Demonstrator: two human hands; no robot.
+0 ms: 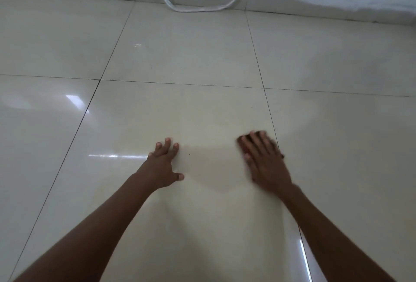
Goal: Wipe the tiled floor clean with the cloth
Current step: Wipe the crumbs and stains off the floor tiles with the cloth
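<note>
Mostly cloth hidden under flat right hand.

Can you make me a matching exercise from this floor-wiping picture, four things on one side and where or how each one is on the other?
Things:
1. left hand
2. right hand
3. cloth
4. hose

Places or states:
A. looped at the foot of the wall
B. fingers spread flat on bare tile
C. dark, mostly hidden under a palm
D. blurred, pressing down on the cloth

Pairs: 1-B, 2-D, 3-C, 4-A
</note>
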